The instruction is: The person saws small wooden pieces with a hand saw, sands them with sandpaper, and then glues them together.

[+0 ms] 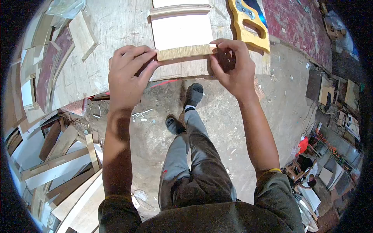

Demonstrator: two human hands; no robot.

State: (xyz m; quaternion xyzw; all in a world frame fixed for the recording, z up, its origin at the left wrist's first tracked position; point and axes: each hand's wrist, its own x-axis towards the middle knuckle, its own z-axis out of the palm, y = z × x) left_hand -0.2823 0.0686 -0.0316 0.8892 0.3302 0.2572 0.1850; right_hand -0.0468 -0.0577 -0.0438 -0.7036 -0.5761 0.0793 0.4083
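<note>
A narrow wooden strip (pixel 184 53) lies along the near edge of a white board (pixel 181 32) on the workbench. At its left end, my left hand (pixel 130 73) grips it between thumb and fingers. My right hand (pixel 235 68) pinches the opposite end in the same way. Farther up the board, a second wooden strip (pixel 180 11) runs across it, roughly parallel to the first. To the right of the board lies a handsaw (pixel 254 31) with a yellow handle, its blade partly out of view.
The pale wooden workbench (pixel 116 27) ends just below my hands. Wood offcuts (pixel 83 35) lie on its left side. A large heap of scrap boards (pixel 58 167) covers the floor at lower left. Tools and a red item (pixel 303 144) are at far right.
</note>
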